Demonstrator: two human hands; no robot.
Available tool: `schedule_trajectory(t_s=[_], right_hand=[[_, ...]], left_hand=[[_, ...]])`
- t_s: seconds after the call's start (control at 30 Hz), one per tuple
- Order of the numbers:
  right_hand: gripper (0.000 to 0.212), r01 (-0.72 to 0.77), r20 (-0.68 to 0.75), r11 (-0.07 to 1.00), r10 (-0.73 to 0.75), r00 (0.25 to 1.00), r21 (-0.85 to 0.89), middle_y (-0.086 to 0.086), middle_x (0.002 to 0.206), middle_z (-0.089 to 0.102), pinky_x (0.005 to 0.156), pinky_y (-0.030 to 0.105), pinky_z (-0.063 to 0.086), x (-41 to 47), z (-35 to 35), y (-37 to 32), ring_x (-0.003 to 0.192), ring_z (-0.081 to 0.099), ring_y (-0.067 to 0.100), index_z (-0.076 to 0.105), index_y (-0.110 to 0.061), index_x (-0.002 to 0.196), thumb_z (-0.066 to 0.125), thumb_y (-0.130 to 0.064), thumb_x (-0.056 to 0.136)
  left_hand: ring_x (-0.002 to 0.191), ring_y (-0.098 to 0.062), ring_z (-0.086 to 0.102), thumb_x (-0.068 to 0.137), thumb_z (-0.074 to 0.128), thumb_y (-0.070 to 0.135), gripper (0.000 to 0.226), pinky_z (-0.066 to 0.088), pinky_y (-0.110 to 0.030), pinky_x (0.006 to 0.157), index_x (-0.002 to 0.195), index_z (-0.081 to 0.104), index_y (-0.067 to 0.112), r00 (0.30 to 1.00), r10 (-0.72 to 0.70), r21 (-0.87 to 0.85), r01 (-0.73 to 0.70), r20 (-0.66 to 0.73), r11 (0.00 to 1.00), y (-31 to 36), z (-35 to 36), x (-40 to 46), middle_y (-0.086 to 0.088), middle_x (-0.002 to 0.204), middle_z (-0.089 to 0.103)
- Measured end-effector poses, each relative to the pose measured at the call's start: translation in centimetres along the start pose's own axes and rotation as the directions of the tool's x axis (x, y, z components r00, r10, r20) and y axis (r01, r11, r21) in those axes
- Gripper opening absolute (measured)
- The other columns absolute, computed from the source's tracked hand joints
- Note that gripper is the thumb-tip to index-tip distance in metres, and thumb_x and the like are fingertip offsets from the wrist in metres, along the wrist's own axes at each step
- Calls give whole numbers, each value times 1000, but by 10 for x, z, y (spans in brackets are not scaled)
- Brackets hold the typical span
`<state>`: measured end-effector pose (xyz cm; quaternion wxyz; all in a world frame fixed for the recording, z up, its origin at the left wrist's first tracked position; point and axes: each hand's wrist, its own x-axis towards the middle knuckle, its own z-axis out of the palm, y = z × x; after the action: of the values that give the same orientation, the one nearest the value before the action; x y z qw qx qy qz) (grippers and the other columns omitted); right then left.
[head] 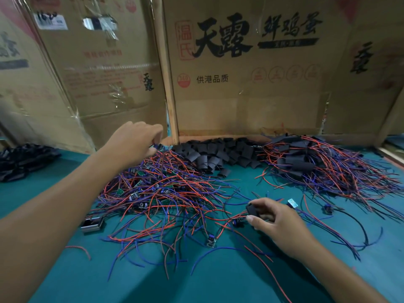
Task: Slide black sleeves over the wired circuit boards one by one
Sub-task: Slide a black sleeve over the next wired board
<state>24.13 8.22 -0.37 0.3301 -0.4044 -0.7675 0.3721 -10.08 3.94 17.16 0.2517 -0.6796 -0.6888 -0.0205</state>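
A tangle of small circuit boards with red and blue wires (161, 193) covers the middle of the green table. My left hand (135, 138) reaches over its far edge and pinches a small dark board (158, 146) at the fingertips. My right hand (275, 217) rests low near the front and pinches a black sleeve (252, 209) between thumb and fingers. A heap of loose black sleeves (218, 153) lies at the back centre. Sleeved boards with wires (317, 165) are piled at the back right.
Cardboard boxes (240, 73) wall off the back of the green table (218, 281). More black pieces (24, 159) lie at the far left. A small metal-edged box (92, 224) sits by my left forearm. Loose boards (211, 239) and stray wires lie near the front.
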Motion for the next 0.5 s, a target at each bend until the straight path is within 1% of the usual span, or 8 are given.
schedule_trajectory(t_s=[0.03, 0.1, 0.2, 0.27, 0.37, 0.43, 0.47, 0.5], right_hand=[[21, -7, 7, 1000, 7, 1000, 5, -22, 91, 71, 81, 33, 57, 0, 0, 1, 81, 68, 1, 65, -36, 97, 77, -34, 81], [21, -27, 17, 999, 27, 1000, 24, -18, 92, 72, 82, 37, 57, 1, -1, 3, 81, 69, 3, 65, -34, 99, 77, -33, 81], [21, -36, 12, 998, 36, 999, 57, -12, 94, 73, 83, 43, 57, 3, -1, 7, 83, 70, 8, 66, -36, 99, 77, -31, 81], [24, -29, 5, 997, 29, 1000, 66, -13, 94, 73, 82, 43, 57, 3, 1, 7, 81, 70, 8, 64, -42, 99, 76, -38, 79], [34, -25, -3, 996, 25, 1000, 84, -13, 94, 72, 79, 42, 59, 3, 2, 8, 81, 70, 7, 63, -46, 99, 70, -56, 68], [37, -26, -4, 996, 26, 1000, 84, -14, 94, 72, 77, 41, 59, 4, 2, 9, 82, 70, 7, 63, -46, 100, 69, -60, 66], [37, -26, -4, 996, 26, 1000, 84, -14, 94, 72, 77, 41, 59, 4, 2, 10, 82, 70, 7, 63, -46, 100, 69, -60, 66], [36, -26, -6, 996, 26, 1000, 84, -14, 95, 72, 77, 41, 59, 4, 2, 10, 82, 70, 7, 63, -46, 100, 70, -58, 68]], left_hand=[[77, -18, 51, 83, 74, 29, 28, 41, -33, 69, 87, 46, 30, 1000, 0, -24, 0, 24, 1000, 2, -3, 0, 15, 73, 47], [79, -17, 53, 82, 77, 29, 31, 45, -33, 70, 91, 48, 32, 995, -5, -113, 16, 99, 993, 3, -9, -2, 15, 78, 54], [86, -17, 56, 84, 77, 25, 31, 49, -33, 82, 111, 63, 27, 987, 18, -234, 21, 162, 972, 4, -22, -5, 6, 94, 63], [87, -19, 59, 86, 75, 24, 21, 47, -29, 80, 106, 71, 21, 992, 30, -285, 5, 119, 959, 6, -33, -5, 2, 93, 65], [76, -18, 65, 85, 75, 30, 6, 47, -28, 68, 89, 73, 25, 999, -49, -438, 52, 18, 898, 12, -49, -8, 3, 81, 70], [63, -14, 64, 85, 76, 27, 8, 46, -25, 60, 86, 69, 22, 989, -149, -633, 125, 15, 764, 18, -50, -13, 2, 71, 71], [58, -12, 63, 86, 75, 21, 9, 45, -23, 56, 87, 67, 17, 980, -188, -753, 166, 57, 637, 24, -48, -16, -2, 69, 72], [55, -12, 62, 88, 72, 14, 10, 44, -22, 53, 89, 62, 11, 970, -212, -857, 205, 116, 472, 31, -43, -20, -6, 69, 73]])
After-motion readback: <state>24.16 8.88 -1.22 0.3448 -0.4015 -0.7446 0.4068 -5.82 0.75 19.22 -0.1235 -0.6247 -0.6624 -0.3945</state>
